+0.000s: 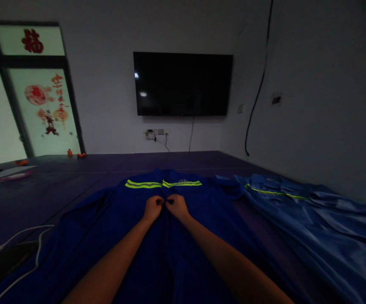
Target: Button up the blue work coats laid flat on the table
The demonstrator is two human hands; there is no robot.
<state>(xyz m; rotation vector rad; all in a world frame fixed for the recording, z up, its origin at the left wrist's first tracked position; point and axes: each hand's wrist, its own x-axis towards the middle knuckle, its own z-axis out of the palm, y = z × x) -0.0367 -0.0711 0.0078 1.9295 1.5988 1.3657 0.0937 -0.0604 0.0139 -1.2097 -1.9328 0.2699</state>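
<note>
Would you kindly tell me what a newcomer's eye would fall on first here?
Probably the fluorescent yellow-green striped bands across the chest of the dark blue cloth garment spread out in front, with the bare left hand and bare right hand pinching its front just below. Next might come the large, black, rectangular television on the wall ahead, then the red decorations on the pale, dark-framed panel at far left.
</note>
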